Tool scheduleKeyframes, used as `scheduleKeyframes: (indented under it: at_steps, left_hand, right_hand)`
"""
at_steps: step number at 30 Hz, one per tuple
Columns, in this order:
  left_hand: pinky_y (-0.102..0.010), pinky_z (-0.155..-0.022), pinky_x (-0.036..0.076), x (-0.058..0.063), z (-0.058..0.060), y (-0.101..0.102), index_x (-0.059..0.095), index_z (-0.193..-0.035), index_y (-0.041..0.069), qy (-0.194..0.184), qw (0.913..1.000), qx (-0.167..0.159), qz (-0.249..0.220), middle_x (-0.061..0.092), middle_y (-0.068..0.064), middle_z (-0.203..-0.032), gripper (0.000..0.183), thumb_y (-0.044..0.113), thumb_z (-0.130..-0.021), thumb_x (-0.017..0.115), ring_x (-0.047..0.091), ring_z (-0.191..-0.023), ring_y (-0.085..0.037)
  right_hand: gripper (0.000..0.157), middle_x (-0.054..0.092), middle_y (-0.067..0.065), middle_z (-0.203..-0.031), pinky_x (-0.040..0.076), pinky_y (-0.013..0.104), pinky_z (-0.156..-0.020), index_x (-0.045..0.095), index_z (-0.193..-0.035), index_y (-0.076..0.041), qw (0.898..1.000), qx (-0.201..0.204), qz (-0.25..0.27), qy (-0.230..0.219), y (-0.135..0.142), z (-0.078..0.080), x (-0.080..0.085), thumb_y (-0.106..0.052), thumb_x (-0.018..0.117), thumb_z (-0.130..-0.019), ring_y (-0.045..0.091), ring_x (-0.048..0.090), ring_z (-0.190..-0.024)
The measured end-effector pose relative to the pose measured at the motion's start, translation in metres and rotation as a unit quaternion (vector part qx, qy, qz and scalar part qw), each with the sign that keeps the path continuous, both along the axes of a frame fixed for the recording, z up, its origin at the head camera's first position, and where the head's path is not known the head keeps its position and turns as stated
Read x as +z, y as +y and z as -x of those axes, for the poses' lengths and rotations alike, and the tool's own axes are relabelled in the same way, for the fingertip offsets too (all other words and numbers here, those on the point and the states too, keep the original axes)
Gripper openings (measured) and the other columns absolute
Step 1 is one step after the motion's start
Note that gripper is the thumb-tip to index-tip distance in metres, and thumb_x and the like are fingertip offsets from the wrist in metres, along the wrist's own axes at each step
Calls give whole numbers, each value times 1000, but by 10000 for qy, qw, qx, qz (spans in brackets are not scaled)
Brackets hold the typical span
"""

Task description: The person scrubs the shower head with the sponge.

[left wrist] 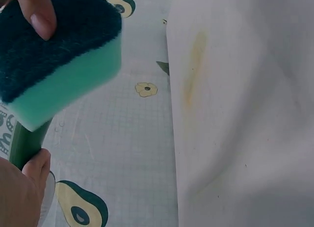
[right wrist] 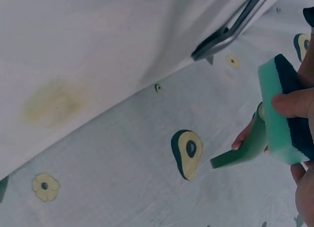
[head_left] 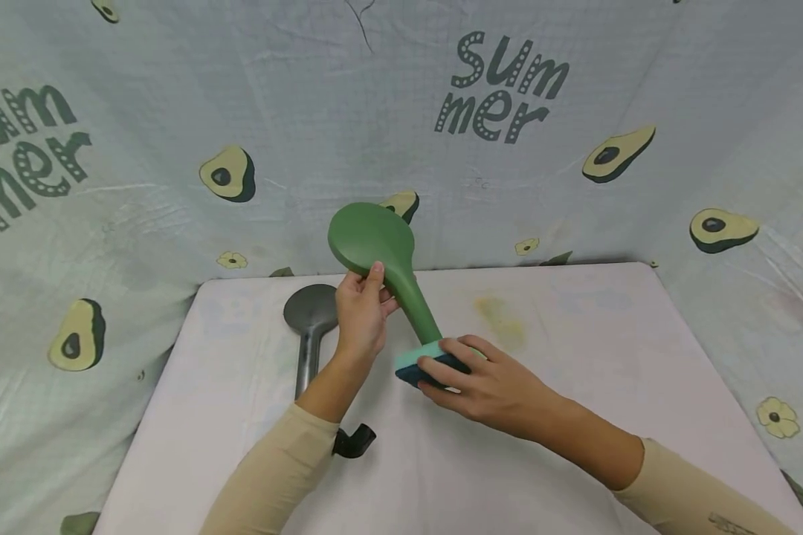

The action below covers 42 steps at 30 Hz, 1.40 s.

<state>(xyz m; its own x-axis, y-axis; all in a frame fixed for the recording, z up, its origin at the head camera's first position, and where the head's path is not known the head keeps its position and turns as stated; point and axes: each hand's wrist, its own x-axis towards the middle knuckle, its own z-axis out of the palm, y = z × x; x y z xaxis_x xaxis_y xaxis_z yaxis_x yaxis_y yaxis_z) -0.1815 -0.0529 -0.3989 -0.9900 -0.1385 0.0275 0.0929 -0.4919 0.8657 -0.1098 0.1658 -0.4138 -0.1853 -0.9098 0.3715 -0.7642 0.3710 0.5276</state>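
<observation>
My left hand (head_left: pixel 363 312) holds a green shower head (head_left: pixel 371 238) where its round head meets the handle, thumb lying on top. The shower head is raised over the table and tilted, its handle running down toward my right hand. My right hand (head_left: pixel 485 379) grips a two-layer sponge (head_left: pixel 411 362), light green foam with a dark scouring side. The foam side is at the lower end of the handle, overlapping it in the head view. In the left wrist view the sponge (left wrist: pixel 73 85) covers part of the green handle (left wrist: pixel 27 143).
A grey shower head (head_left: pixel 311 312) lies on the table left of my left hand, partly hidden by the forearm. A black bent piece (head_left: pixel 355 442) shows beside the left sleeve. The white table (head_left: pixel 562 446) bears a yellowish stain (head_left: pixel 500 319); a printed cloth (head_left: pixel 294 111) hangs behind.
</observation>
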Motion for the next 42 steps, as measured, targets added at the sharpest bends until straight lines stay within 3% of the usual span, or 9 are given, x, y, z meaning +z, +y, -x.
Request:
scheduleKeyframes:
  at_steps: [3,7,9,13,17,21,30,37,42]
  left_hand:
    - [-41,-82,64,-1,0,-2,53,-137,-6,8,10000,-14,53,64,-29,-130,33,13,-110,49,78,-91,-22]
    - [-41,-81,64,0,0,-5,53,-136,-7,101,9999,-70,-2,64,-29,-128,33,13,-110,49,78,-90,-23]
    - [-41,-81,64,2,0,-7,53,-136,-6,150,9998,-98,-67,65,-28,-126,33,13,-110,49,78,-90,-23]
    - [-42,-81,64,6,-2,-10,53,-137,-6,181,9993,-187,-287,65,-25,-126,34,14,-110,49,79,-90,-26]
    - [-42,-80,64,8,-2,-7,52,-138,-7,146,9977,-301,-596,63,-23,-129,35,14,-110,49,79,-89,-28]
    - [-40,-80,64,7,-1,-4,51,-139,-6,105,9969,-364,-694,62,-24,-132,36,15,-110,49,79,-90,-28]
    - [-36,-80,64,2,0,-2,44,-146,-5,-84,9977,-254,-619,57,-25,-140,41,19,-112,44,78,-93,-27]
    - [-38,-81,64,2,3,-3,44,-147,-4,-119,9982,-191,-555,58,-23,-139,42,21,-113,43,76,-99,-37]
    - [-38,-80,64,3,3,-6,46,-145,-5,-101,9979,-203,-605,60,-23,-134,40,20,-113,42,78,-91,-31]
  right_hand:
    - [50,53,6,-139,53,41,-98,64,-128,-28,10000,4,74,-44,-5,0,-3,-30,88,-84,31,56,-120]
    - [62,53,13,-139,55,47,-97,61,-129,-28,9922,171,827,-918,1,7,-5,-18,93,-77,37,55,-121]
    - [64,51,18,-141,55,52,-99,61,-129,-26,9787,266,1292,-1570,7,11,-7,-9,91,-76,41,53,-127]
    - [34,43,23,-149,55,50,-103,55,-130,-16,9458,128,1931,-2608,24,19,-15,-17,68,-100,41,47,-137]
    - [38,37,22,-154,48,25,-111,47,-135,-11,9212,-21,2373,-3083,37,21,-23,-38,46,-107,35,46,-139]
    - [33,44,24,-148,34,19,-118,59,-131,-13,9277,315,2582,-2679,36,18,-23,-35,48,-109,36,46,-136]
    - [29,57,19,-132,56,48,-90,66,-130,-30,9641,642,2309,-1140,9,5,-5,-20,48,-109,39,51,-121]
    - [28,51,16,-122,54,43,-79,68,-124,-33,9566,1037,2686,-451,1,11,-13,-13,58,-106,35,50,-107]
    - [25,47,17,-124,53,44,-82,71,-119,-30,9538,1171,2712,-548,9,17,-20,-13,58,-106,36,48,-109]
